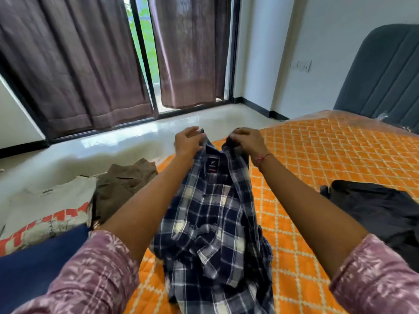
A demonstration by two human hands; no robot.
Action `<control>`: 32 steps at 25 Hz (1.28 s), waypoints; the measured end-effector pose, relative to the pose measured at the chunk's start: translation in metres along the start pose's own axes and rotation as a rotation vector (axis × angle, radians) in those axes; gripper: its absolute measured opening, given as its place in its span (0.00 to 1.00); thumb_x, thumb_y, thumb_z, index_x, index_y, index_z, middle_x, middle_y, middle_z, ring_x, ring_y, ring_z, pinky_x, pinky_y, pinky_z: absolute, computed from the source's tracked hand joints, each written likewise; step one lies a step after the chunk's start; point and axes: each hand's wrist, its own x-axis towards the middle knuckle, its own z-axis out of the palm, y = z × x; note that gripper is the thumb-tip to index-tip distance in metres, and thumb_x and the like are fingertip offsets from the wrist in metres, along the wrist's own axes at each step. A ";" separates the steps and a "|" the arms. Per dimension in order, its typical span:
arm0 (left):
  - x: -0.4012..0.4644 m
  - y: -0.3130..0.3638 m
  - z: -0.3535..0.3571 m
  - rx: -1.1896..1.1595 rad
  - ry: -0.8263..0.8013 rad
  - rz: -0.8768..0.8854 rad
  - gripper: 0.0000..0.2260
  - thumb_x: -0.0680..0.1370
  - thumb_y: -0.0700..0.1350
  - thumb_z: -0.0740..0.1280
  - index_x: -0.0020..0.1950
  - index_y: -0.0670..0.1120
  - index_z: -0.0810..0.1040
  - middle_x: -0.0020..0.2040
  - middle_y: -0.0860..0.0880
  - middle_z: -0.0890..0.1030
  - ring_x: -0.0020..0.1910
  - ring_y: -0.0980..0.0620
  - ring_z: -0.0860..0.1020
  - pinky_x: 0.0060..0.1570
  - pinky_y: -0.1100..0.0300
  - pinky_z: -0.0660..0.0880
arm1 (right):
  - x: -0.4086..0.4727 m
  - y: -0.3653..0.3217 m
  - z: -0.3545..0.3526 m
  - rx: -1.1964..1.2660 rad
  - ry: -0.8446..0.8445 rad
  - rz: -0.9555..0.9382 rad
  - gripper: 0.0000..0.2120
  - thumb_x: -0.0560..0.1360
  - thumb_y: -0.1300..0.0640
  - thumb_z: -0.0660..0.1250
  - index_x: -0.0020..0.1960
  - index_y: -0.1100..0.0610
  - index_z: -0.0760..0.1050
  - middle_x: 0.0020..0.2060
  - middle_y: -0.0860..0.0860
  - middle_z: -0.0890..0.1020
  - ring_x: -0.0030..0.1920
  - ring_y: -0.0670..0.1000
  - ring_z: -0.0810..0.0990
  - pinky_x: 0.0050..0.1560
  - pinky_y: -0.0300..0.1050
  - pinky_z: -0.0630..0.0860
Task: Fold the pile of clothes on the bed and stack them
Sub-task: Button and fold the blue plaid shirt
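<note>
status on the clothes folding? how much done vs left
Done, apparently: a white printed T-shirt and brown garment lie folded side by side at left, not yet stacked. In hand: left hand and right hand hold the navy-and-white checked shirt by its collar, unfolded. Left: a crumpled black garment on the orange quilted bedspread.

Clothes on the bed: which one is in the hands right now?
The navy-and-white checked shirt; left hand and right hand pinch its collar. The white printed tee, brown garment and black garment lie untouched.
</note>
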 end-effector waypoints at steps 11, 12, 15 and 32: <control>-0.096 -0.211 -0.016 1.448 -0.550 -0.197 0.35 0.75 0.69 0.54 0.78 0.55 0.53 0.78 0.43 0.45 0.76 0.39 0.48 0.69 0.35 0.58 | -0.130 0.193 0.087 -0.930 -0.228 0.371 0.39 0.75 0.38 0.62 0.78 0.47 0.45 0.77 0.57 0.44 0.75 0.64 0.49 0.67 0.68 0.59; -0.102 -0.211 -0.016 1.491 -0.537 -0.153 0.32 0.77 0.66 0.56 0.77 0.53 0.55 0.78 0.42 0.48 0.75 0.38 0.50 0.68 0.38 0.62 | -0.136 0.197 0.091 -0.955 -0.262 0.320 0.35 0.77 0.42 0.62 0.77 0.48 0.49 0.77 0.57 0.49 0.74 0.63 0.52 0.67 0.66 0.61; -0.119 -0.209 -0.018 1.468 -0.543 -0.163 0.28 0.78 0.61 0.60 0.74 0.50 0.61 0.76 0.42 0.53 0.73 0.38 0.56 0.65 0.44 0.68 | -0.156 0.197 0.090 -1.016 -0.366 0.186 0.27 0.79 0.48 0.60 0.75 0.50 0.56 0.74 0.56 0.57 0.73 0.62 0.55 0.67 0.63 0.63; -0.217 -0.192 -0.054 1.207 -0.334 -0.016 0.09 0.82 0.41 0.57 0.48 0.44 0.75 0.42 0.46 0.76 0.37 0.47 0.71 0.37 0.52 0.71 | -0.207 0.197 0.009 -0.811 0.009 0.272 0.14 0.81 0.56 0.57 0.61 0.61 0.72 0.59 0.59 0.74 0.59 0.62 0.72 0.55 0.55 0.69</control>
